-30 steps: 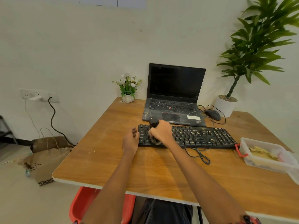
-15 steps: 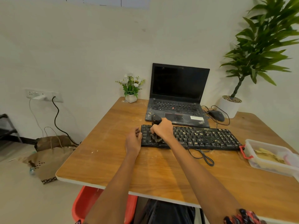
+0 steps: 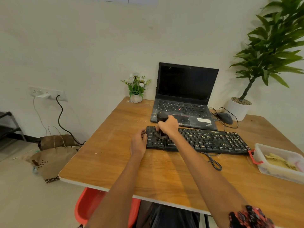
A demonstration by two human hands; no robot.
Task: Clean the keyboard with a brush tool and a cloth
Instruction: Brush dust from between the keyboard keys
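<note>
Because the keyboard (image 3: 197,141) would slide about under brushing, I rest my left hand (image 3: 138,143) against its left end, fingers laid loosely over the edge keys to pin it on the wooden table (image 3: 115,155); my right hand (image 3: 167,126) is curled round the brush (image 3: 162,118), its dark rounded knob poking up above my knuckles and the bristles pressed down into the leftmost keys; I hold it upright so the tips reach between the caps. The two hands sit close together at that end, though not touching; the keys to the right carry pale crumbs, so I judge the brushing is only just begun there. The keyboard lies square across the table in front of the laptop (image 3: 185,96), its cable (image 3: 213,162) looped toward me, out of the brush's path. The plastic tub (image 3: 279,162) at the right end may hold the cloth; something pale lies in it, but I cannot tell what; the mouse (image 3: 224,117) sits beside the laptop.
</note>
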